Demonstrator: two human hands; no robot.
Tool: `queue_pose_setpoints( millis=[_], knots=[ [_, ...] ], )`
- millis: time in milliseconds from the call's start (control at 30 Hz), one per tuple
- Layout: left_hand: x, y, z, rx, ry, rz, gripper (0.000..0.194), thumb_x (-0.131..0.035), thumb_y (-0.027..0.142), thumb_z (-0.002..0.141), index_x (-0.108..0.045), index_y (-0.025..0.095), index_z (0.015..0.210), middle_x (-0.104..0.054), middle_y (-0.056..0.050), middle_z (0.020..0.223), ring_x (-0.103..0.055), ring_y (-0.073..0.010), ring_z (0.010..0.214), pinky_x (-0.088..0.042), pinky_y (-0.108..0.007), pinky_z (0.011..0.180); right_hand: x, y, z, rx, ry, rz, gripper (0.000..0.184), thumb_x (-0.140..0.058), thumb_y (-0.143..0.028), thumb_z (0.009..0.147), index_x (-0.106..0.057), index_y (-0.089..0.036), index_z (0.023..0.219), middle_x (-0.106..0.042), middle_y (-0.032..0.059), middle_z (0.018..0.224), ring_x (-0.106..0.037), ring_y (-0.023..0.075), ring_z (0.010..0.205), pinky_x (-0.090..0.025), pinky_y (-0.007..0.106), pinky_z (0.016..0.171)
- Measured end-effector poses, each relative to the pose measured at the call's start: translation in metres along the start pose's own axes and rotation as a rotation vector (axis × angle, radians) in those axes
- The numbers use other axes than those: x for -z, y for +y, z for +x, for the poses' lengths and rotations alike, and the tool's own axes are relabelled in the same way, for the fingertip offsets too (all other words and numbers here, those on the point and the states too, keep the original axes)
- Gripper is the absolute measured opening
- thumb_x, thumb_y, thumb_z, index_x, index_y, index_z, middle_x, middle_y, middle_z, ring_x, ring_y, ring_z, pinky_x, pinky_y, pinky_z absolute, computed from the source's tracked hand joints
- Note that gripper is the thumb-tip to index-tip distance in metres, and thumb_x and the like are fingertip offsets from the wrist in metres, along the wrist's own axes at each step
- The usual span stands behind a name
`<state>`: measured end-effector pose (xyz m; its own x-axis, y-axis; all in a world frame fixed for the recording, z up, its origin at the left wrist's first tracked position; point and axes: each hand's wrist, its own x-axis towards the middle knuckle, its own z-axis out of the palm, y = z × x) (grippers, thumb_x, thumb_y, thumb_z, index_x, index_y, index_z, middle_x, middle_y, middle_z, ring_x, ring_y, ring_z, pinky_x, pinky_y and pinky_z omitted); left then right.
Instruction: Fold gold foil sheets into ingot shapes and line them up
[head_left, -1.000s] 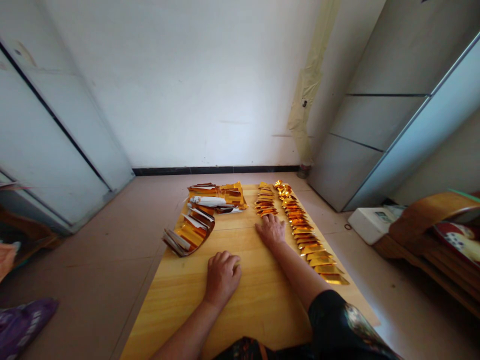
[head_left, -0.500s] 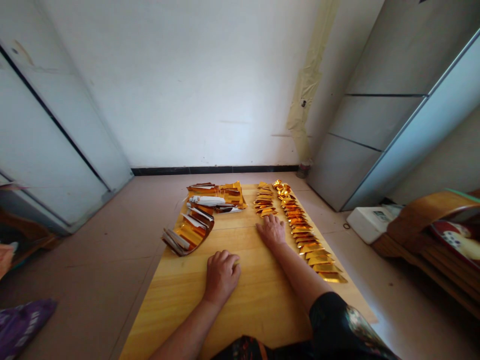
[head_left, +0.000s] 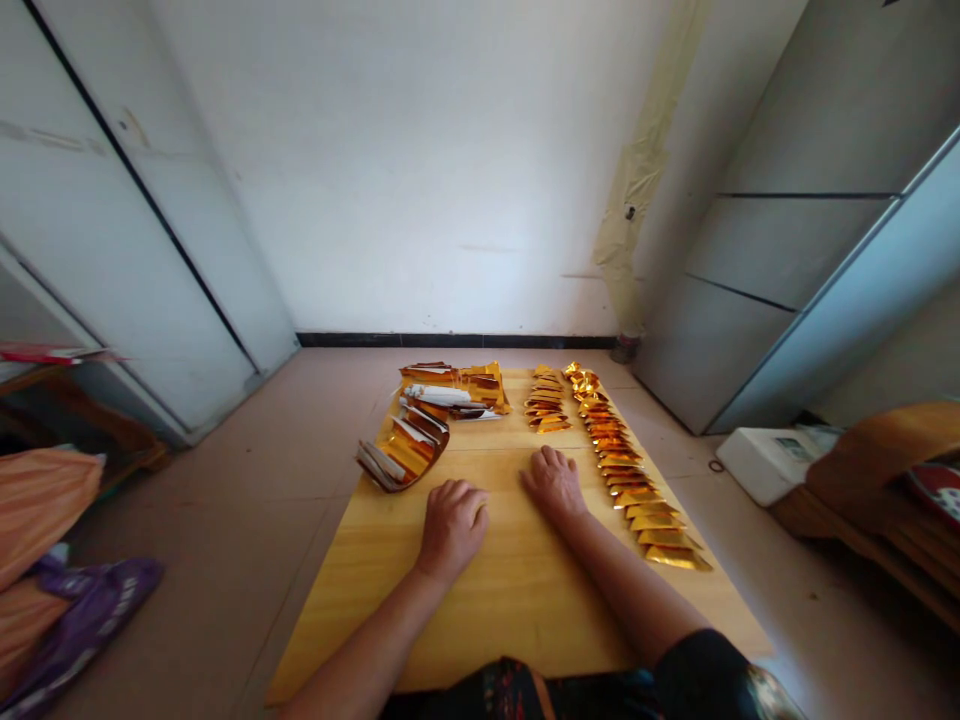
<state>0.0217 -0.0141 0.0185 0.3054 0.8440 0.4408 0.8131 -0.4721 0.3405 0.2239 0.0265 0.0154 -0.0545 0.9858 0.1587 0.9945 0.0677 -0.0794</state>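
Note:
My left hand (head_left: 454, 524) rests palm down on the wooden tabletop (head_left: 480, 640), its fingers loosely bent and the thumb apart, with nothing visible in it. Farther right and forward, my right hand (head_left: 553, 482) also lies on the wood, fingers out and empty. Just beyond it is a short row of folded gold foil papers (head_left: 547, 400). A longer row of folded gold pieces (head_left: 622, 470) runs down the table's right side. To the left lie a curved bundle of gold and white paper sheets (head_left: 405, 445) and another stack of such paper (head_left: 454, 388) behind it.
A white wall (head_left: 420, 180) stands behind the table. Grey cabinet doors (head_left: 150, 230) are at left, with purple (head_left: 97, 610) and orange bags (head_left: 45, 500) nearer me. On the right are a grey fridge-like cabinet (head_left: 757, 290), a white box (head_left: 765, 465) and wooden furniture (head_left: 870, 490).
My right hand has drawn back slightly from the short gold row, leaving a gap. The left hand has barely moved on the table. The view has swung a little to the left.

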Motion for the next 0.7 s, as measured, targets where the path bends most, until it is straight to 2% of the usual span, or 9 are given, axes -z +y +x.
queue_pose_setpoints(
  millis=[67,167,267,333,433,500,633,700],
  knots=[
    [0.022,-0.01,0.01,-0.014,0.051,0.099,0.016,-0.052,0.017,0.08,-0.066,0.021,0.086,-0.066,-0.004,0.087,-0.055,-0.02,0.088,-0.038,-0.036,0.082,0.002,-0.004,-0.009,0.063,0.0,0.019,0.025,-0.043,-0.04,0.092,-0.057,-0.02,0.095,-0.056,0.0079,0.108,-0.048,0.0218,0.102,-0.031,0.034,0.084],
    [0.055,-0.029,0.03,0.063,0.077,0.289,0.018,-0.049,0.022,0.083,-0.067,0.021,0.087,-0.067,-0.007,0.09,-0.055,-0.0238,0.092,-0.037,-0.04,0.084,0.002,-0.01,-0.019,0.124,0.001,0.034,0.024,-0.043,-0.039,0.092,-0.057,-0.02,0.094,-0.057,0.007,0.107,-0.048,0.0209,0.101,-0.031,0.034,0.085],
    [0.07,-0.046,0.05,0.198,-0.028,0.432,0.02,-0.052,0.03,0.081,-0.067,0.017,0.08,-0.068,-0.011,0.091,-0.055,-0.0285,0.095,-0.033,-0.048,0.09,0.001,-0.015,-0.024,0.146,0.001,0.035,0.023,-0.044,-0.038,0.092,-0.058,-0.02,0.095,-0.056,0.0078,0.113,-0.047,0.0213,0.104,-0.03,0.035,0.087],
    [0.068,-0.054,0.058,0.295,-0.191,0.493,0.019,-0.059,0.032,0.074,-0.065,0.014,0.071,-0.068,-0.014,0.085,-0.056,-0.0304,0.093,-0.028,-0.055,0.093,0.0,-0.017,-0.026,0.143,0.004,0.037,0.023,-0.044,-0.038,0.092,-0.058,-0.02,0.098,-0.054,0.0083,0.118,-0.046,0.0216,0.107,-0.029,0.036,0.089],
    [0.056,-0.065,0.061,0.3,-0.422,0.513,0.014,-0.066,0.027,0.067,-0.06,0.014,0.063,-0.069,-0.012,0.076,-0.058,-0.0287,0.088,-0.025,-0.058,0.095,-0.001,-0.018,-0.028,0.145,0.012,0.041,0.023,-0.043,-0.037,0.092,-0.058,-0.02,0.098,-0.055,0.008,0.118,-0.046,0.0214,0.107,-0.028,0.036,0.091],
    [0.047,-0.073,0.059,0.29,-0.424,0.5,0.012,-0.061,0.022,0.071,-0.058,0.015,0.062,-0.067,-0.009,0.07,-0.059,-0.0262,0.082,-0.026,-0.058,0.094,-0.002,-0.017,-0.028,0.15,0.016,0.044,0.022,-0.044,-0.037,0.092,-0.058,-0.021,0.096,-0.056,0.0075,0.113,-0.046,0.0212,0.105,-0.029,0.036,0.09],
    [0.03,-0.09,0.05,0.245,-0.282,0.404,0.028,-0.039,0.009,0.079,-0.057,0.014,0.058,-0.061,-0.006,0.061,-0.059,-0.0239,0.075,-0.025,-0.057,0.094,-0.003,-0.017,-0.028,0.156,0.022,0.045,0.022,-0.043,-0.036,0.092,-0.058,-0.021,0.096,-0.058,0.0076,0.108,-0.047,0.0214,0.103,-0.029,0.036,0.089],
    [0.023,-0.098,0.046,0.199,-0.225,0.317,0.03,-0.037,0.009,0.078,-0.055,0.014,0.055,-0.059,-0.006,0.059,-0.058,-0.0248,0.076,-0.024,-0.058,0.095,-0.002,-0.017,-0.028,0.156,0.021,0.043,0.022,-0.043,-0.035,0.092,-0.058,-0.021,0.096,-0.058,0.0075,0.106,-0.047,0.0213,0.102,-0.029,0.036,0.089]
  ],
)
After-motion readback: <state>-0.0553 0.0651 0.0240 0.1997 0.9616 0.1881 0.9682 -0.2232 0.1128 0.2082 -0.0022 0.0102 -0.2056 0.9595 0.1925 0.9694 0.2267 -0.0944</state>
